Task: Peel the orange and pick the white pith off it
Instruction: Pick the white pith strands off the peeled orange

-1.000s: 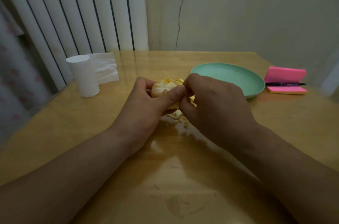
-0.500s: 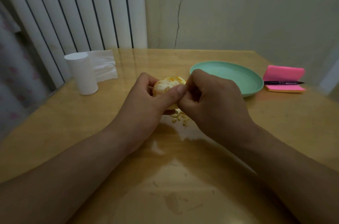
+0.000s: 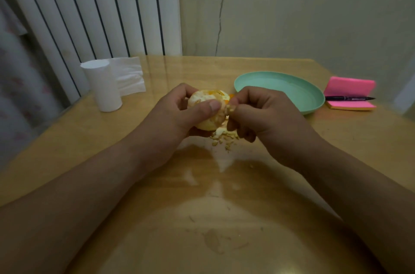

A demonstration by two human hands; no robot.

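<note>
A: Look at your left grip (image 3: 170, 116). It is wrapped round the orange (image 3: 202, 96). Your fingers curl behind it and your thumb lies across the front.

B: Yes, so the orange is right in that grip, over the counter (image 3: 224, 217). The part you can see looks pale and bumpy, with a little bright orange on top.

A: What about your right grip (image 3: 265, 114)?

B: Its fingers are curled in. Your thumb and first finger pinch a bit of pith (image 3: 230, 108) right at the side of the orange. Your two grips are very close together there.

A: Just under your right grip there is a little heap of crumbs (image 3: 224, 136) on the counter.

B: Past your right grip sits a green plate (image 3: 278, 89). Further out that way lies a pink pad (image 3: 350, 87) with a pen (image 3: 348, 98) on top.

A: And well away from your left grip, out to its left, stands a white roll (image 3: 104, 87). A tissue (image 3: 129, 76) lies just beside it.
</note>
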